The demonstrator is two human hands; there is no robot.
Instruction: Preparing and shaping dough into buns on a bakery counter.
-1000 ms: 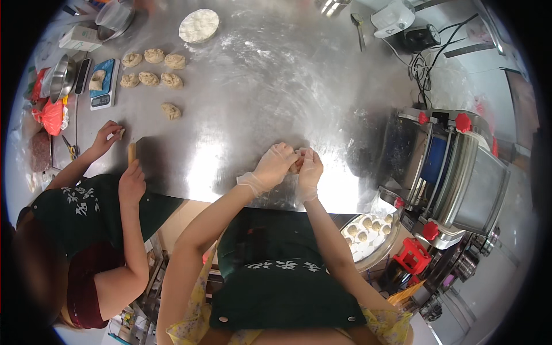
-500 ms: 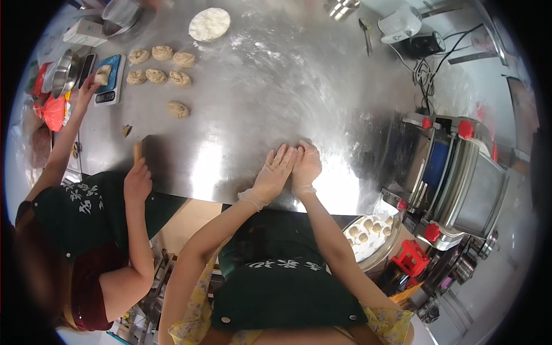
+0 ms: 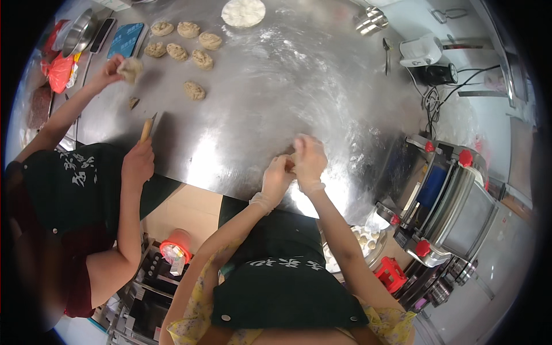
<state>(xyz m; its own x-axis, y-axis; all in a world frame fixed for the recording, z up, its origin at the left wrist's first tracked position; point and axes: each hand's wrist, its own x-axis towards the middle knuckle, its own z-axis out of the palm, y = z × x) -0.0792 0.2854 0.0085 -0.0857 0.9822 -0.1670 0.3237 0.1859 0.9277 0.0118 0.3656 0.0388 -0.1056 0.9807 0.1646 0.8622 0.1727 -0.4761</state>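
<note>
My left hand (image 3: 277, 179), in a thin clear glove, has bent fingers closed on a mostly hidden piece of dough (image 3: 291, 168) near the steel table's front edge. My gloved right hand (image 3: 310, 160) is just right of it and slightly higher, over the same dough; motion smears its fingers. Several lumpy dough pieces (image 3: 194, 90) sit left and farther back on the floury tabletop (image 3: 236, 115).
A co-worker's hand (image 3: 106, 70) lifts dough; their other hand (image 3: 138, 158) grips a scraper (image 3: 147, 127). Back left are a blue-topped scale (image 3: 123, 39) and bowl (image 3: 80, 31); a flour dish (image 3: 242, 12) is behind. A rolling machine (image 3: 454, 213) stands right, above a tray (image 3: 365, 244).
My hands, previously pressed together, have parted slightly, the right rising into a blur. The co-worker's hand took dough from the scale and brought it forward. The whole view has shifted.
</note>
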